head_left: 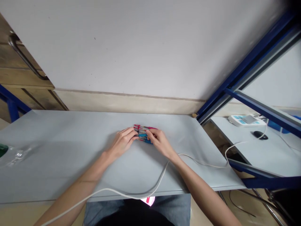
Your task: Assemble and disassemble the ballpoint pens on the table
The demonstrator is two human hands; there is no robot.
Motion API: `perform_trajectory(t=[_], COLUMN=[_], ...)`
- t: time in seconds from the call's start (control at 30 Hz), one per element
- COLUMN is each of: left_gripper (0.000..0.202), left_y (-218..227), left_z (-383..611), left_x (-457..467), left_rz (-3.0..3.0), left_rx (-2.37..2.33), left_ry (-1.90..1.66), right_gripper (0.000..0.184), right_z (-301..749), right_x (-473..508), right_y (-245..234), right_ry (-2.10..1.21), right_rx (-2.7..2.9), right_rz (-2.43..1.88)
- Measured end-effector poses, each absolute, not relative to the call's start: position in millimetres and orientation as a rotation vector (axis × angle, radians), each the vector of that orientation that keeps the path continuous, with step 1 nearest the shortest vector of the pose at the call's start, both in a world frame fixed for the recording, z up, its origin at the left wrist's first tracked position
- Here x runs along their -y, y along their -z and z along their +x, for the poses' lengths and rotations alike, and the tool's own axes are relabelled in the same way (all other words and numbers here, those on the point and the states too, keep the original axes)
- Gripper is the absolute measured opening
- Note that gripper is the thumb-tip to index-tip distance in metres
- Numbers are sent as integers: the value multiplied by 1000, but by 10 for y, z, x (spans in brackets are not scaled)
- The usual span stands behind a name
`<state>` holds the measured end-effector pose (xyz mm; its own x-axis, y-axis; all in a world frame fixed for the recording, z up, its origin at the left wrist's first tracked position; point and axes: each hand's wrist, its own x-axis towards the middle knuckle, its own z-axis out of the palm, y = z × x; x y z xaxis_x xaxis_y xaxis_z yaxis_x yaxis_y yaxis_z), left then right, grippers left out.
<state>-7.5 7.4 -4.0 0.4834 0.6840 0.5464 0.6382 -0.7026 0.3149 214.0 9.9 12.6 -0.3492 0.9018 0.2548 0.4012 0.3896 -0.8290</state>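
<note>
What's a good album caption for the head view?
Left hand and right hand handle slim red and blue items, a white cable crossing the pale table.

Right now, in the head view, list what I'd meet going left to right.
Metal handle, left hand, slender red and blue items, right hand, black mouse.

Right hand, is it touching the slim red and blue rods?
Touching: the head view shows the right hand with thumb and fingertips against the slim red and blue rods.
</note>
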Motion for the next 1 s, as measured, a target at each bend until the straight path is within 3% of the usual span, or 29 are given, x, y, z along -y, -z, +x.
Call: perform_trajectory(t=[0.13,0.33,0.5,0.73,0.87,1.0], left_gripper=[15,22,18,16,21,26], left_y=[58,98,74,64,74,80], left_z=[-92,-62,-75,-109,-125,-129], left_x=[-67,-81,-87,-110,-92,-88], left_rz=[2672,2517,2679,2621,2617,2666], left_rx=[-1147,-1092,-1050,-1090,-1131,-1086], left_ry=[-1000,-1012,-1048,-1026,-887,-817], right_gripper=[55,31,55,41,46,49], right_z=[2140,2175,2173,2214,2267,2334], right_x=[-96,-137,-138,-127,-137,-200], right_y=[-104,-119,-76,-207,-224,-155], right_ry=[-962,-929,-1030,-987,-963,-1137], right_rx=[1997,1856,2018,1945,2110,2264], right_rz=[-1115,-1086,-1102,-1038,-1030,-975])
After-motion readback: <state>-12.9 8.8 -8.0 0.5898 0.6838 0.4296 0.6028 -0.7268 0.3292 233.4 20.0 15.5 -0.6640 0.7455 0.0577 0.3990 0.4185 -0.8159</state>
